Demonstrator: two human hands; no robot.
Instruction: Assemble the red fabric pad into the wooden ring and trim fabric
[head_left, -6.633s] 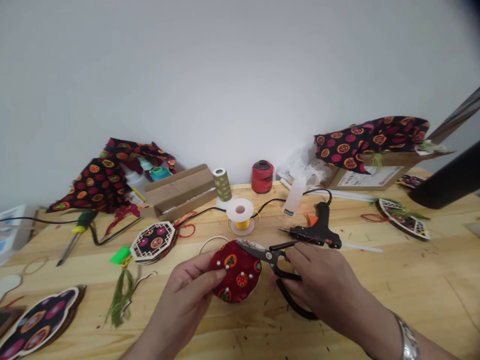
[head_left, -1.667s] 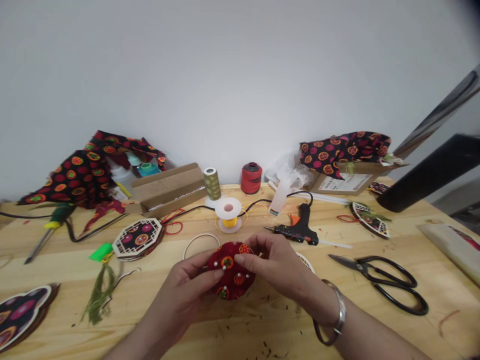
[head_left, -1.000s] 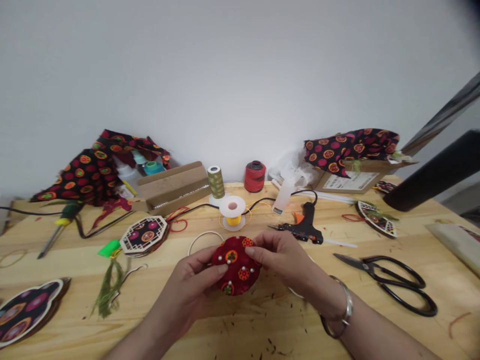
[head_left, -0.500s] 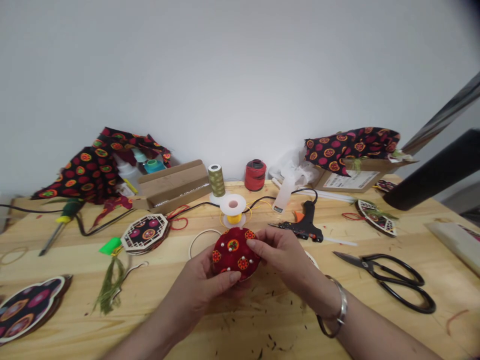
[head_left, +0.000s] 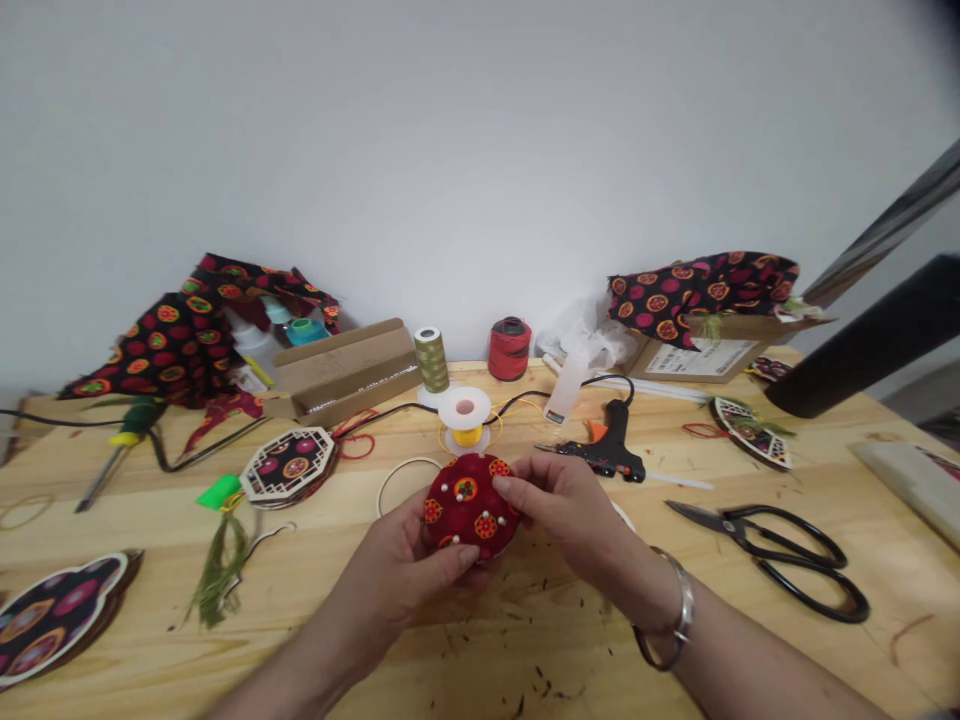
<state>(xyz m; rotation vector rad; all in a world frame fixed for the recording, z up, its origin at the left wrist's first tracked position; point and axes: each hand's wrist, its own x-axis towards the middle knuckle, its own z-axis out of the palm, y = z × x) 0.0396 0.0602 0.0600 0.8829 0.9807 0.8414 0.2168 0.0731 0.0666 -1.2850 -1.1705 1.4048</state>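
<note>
Between my two hands is a round, dark red fabric-covered disc (head_left: 474, 510) with orange flower patterns and several white bead-like pin heads on its face. My left hand (head_left: 397, 560) grips its lower left edge, thumb on top and fingers underneath, mostly hidden. The upper right edge is pinched by my right hand (head_left: 562, 510), its thumb on the fabric. Just behind the disc a pale thin hoop (head_left: 405, 475) lies on the table, partly covered. A white spool with yellow thread (head_left: 469, 436) stands beyond it.
Right of my hands lie a black glue gun (head_left: 611, 450) and black-handled scissors (head_left: 765, 555). At left are an octagonal ornament (head_left: 291, 467), a green tassel (head_left: 219, 575) and a screwdriver (head_left: 120, 450). Cardboard boxes, red thread (head_left: 509, 350) and olive thread (head_left: 431, 360) stand along the wall.
Hardly anything differs. Both hands keep the same hold on the red disc, and the whole view has shifted very slightly.
</note>
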